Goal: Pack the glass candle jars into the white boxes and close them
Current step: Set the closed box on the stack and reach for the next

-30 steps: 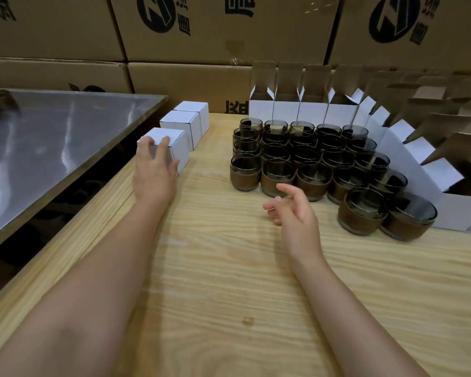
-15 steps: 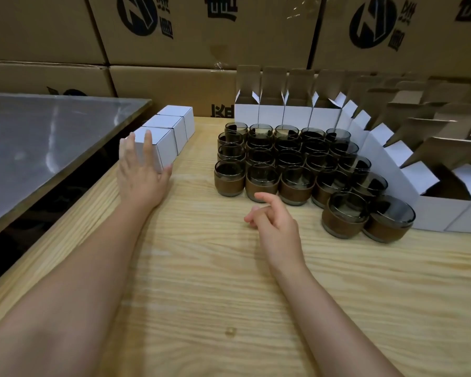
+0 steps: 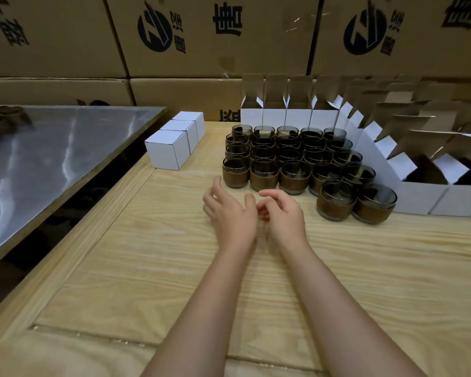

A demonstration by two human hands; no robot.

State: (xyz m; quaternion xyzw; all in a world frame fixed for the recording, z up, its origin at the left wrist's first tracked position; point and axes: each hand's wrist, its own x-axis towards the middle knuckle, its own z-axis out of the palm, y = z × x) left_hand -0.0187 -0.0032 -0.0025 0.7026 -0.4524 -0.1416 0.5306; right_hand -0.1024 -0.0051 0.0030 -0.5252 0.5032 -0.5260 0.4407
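Done: three closed boxes at worktop edge. Remaining: whole cluster of candle jars, open boxes waiting. Left grip, right grip loosely apart, empty.

Both hands hover empty over the wooden table, just in front of the cluster of glass candle jars: left hand and right hand side by side, fingers loose. Three closed white boxes sit left of the jars, open white boxes behind and right of them, a steel table further left.
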